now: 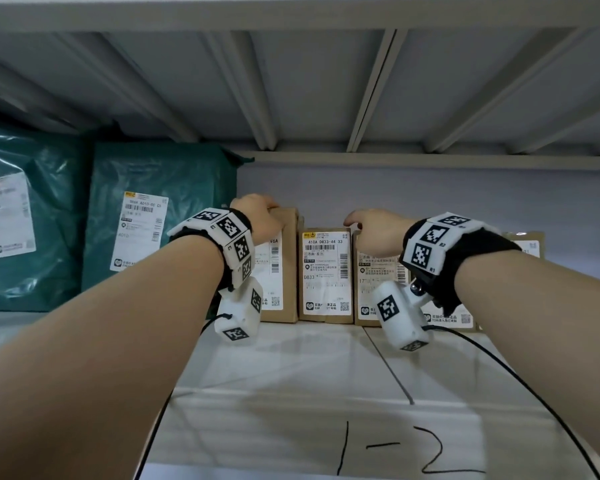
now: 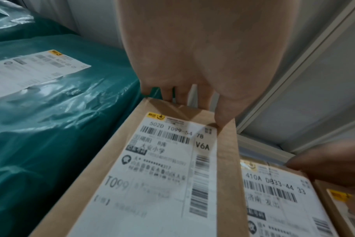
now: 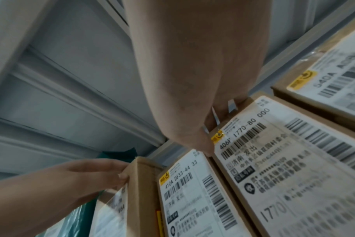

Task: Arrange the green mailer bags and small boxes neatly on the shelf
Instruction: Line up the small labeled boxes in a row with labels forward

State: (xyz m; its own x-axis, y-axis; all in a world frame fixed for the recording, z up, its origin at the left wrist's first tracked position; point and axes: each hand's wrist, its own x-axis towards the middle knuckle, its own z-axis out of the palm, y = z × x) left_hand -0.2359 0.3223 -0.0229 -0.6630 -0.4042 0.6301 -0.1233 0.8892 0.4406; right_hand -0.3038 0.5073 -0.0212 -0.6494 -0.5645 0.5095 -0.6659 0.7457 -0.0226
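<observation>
Two green mailer bags (image 1: 184,171) (image 1: 49,157) stand at the left of the white shelf (image 1: 291,375). Right of them, several small brown boxes stand upright in a row against the back. My left hand (image 1: 274,216) (image 2: 195,109) grips the top of the leftmost box, labelled V6A (image 1: 288,271) (image 2: 162,176), with fingers behind its top edge and the thumb on its front. The 410A box (image 1: 324,275) (image 3: 192,200) stands untouched between my hands. My right hand (image 1: 361,226) (image 3: 215,133) grips the top of the 1770 box (image 1: 374,271) (image 3: 294,176). A fourth box (image 1: 527,244) (image 3: 334,77) stands at the far right.
The ribbed underside of the upper shelf (image 1: 326,81) hangs close above the bags and boxes. The front of the shelf bears a handwritten "1-2" mark (image 1: 395,448). Black wrist-camera cables (image 1: 534,393) trail over the shelf's front part.
</observation>
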